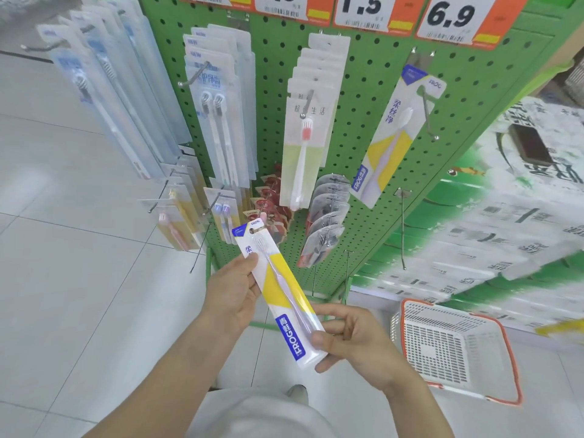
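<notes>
You hold a toothbrush pack (282, 298) of glossy clear plastic over smooth printed card. In front of you the pegboard (363, 99) is matt green painted metal with shiny wire hooks (429, 115). Your basket (455, 349) is perforated white plastic with an orange rim, and the floor tiles (79, 248) shine smooth.

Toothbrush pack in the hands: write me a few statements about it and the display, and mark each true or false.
1. The left hand and the right hand both hold the toothbrush pack. True.
2. The toothbrush pack hangs on a hook. False: it is held free in front of the pegboard.
3. A matching pack hangs on the pegboard's right side. True.
4. The basket has a blue rim. False: its rim is orange.
</notes>
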Motion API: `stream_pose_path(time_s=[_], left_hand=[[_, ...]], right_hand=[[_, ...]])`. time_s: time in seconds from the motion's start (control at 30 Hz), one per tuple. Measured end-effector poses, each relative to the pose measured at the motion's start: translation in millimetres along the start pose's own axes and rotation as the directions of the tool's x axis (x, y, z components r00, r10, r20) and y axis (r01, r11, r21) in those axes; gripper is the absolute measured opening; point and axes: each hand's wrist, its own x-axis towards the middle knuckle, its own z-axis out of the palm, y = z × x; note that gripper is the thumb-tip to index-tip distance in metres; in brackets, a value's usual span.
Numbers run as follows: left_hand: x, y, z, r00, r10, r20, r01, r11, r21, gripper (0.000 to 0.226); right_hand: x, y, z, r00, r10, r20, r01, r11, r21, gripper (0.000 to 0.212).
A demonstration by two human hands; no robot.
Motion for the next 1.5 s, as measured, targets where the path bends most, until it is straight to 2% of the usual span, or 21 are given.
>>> stream_pose_path(time_s=[0.17, 0.4, 0.53, 0.6, 0.7, 0.77, 0.87, 0.93, 1.0, 1.03, 1.1, 1.2, 1.33, 1.4, 1.5], left_hand=[[0, 3, 0, 0.999, 0.024, -0.025, -0.025, 1.000, -0.018, 0.018], [4, 9, 2, 0.999, 0.034, -0.002, -0.034, 0.999, 0.007, 0.017], [2, 8, 2, 0.998, 0.006, 0.065, -0.008, 0.999, 0.031, 0.020], [-2, 8, 3, 0.991, -0.009, 0.137, 0.003, 0.999, 0.045, 0.020], [-8, 11, 4, 0.970, -0.008, 0.242, 0.001, 1.000, 0.026, 0.023], [-12, 14, 3, 0.961, 0.012, 0.278, -0.025, 0.999, 0.043, 0.022], [-14, 14, 0, 0.965, 0.065, 0.253, -0.094, 0.990, 0.101, 0.015], [-16, 12, -2, 0.968, 0.097, 0.233, -0.134, 0.980, 0.149, 0.028], [-18, 12, -3, 0.956, 0.096, 0.276, -0.150, 0.971, 0.184, 0.054], [-19, 12, -2, 0.945, 0.086, 0.315, -0.154, 0.968, 0.199, 0.058], [-22, 11, 0, 0.930, 0.086, 0.357, -0.174, 0.959, 0.223, 0.057], [-20, 7, 0, 0.946, 0.157, 0.282, -0.231, 0.941, 0.248, 0.038], [-15, 10, -7, 0.952, 0.187, 0.242, -0.255, 0.923, 0.290, 0.031], [-14, 12, -8, 0.951, 0.186, 0.246, -0.259, 0.915, 0.308, 0.032], [-14, 12, -4, 0.950, 0.177, 0.258, -0.260, 0.906, 0.335, 0.032]], right_hand=[[2, 3, -4, 1.000, 0.000, -0.010, 0.001, 1.000, 0.016, 0.022], [8, -2, 3, 0.998, 0.023, -0.052, -0.024, 1.000, -0.015, 0.043], [10, -4, 14, 0.999, -0.006, -0.042, 0.003, 0.998, -0.061, 0.028], [14, 3, 17, 1.000, -0.025, -0.013, 0.024, 0.997, -0.076, 0.038], [17, 10, 23, 1.000, -0.021, 0.021, 0.019, 0.997, 0.074, 0.037], [18, 11, 28, 0.999, -0.037, 0.012, 0.035, 0.991, 0.126, 0.045], [20, 11, 35, 0.986, -0.107, -0.130, 0.125, 0.982, 0.141, 0.040], [25, 13, 41, 0.940, -0.174, -0.293, 0.183, 0.983, 0.004, 0.032], [30, 20, 42, 0.876, -0.241, -0.417, 0.162, 0.963, -0.216, 0.033], [32, 23, 42, 0.844, -0.278, -0.458, 0.137, 0.939, -0.316, 0.034], [33, 25, 42, 0.809, -0.364, -0.461, 0.116, 0.868, -0.482, 0.038], [32, 23, 42, 0.814, -0.458, -0.358, 0.175, 0.781, -0.600, 0.044], [27, 21, 41, 0.892, -0.375, -0.253, 0.243, 0.868, -0.433, 0.034], [25, 20, 39, 0.898, -0.368, -0.241, 0.253, 0.881, -0.400, 0.021], [23, 19, 36, 0.909, -0.338, -0.243, 0.271, 0.924, -0.270, 0.023]])
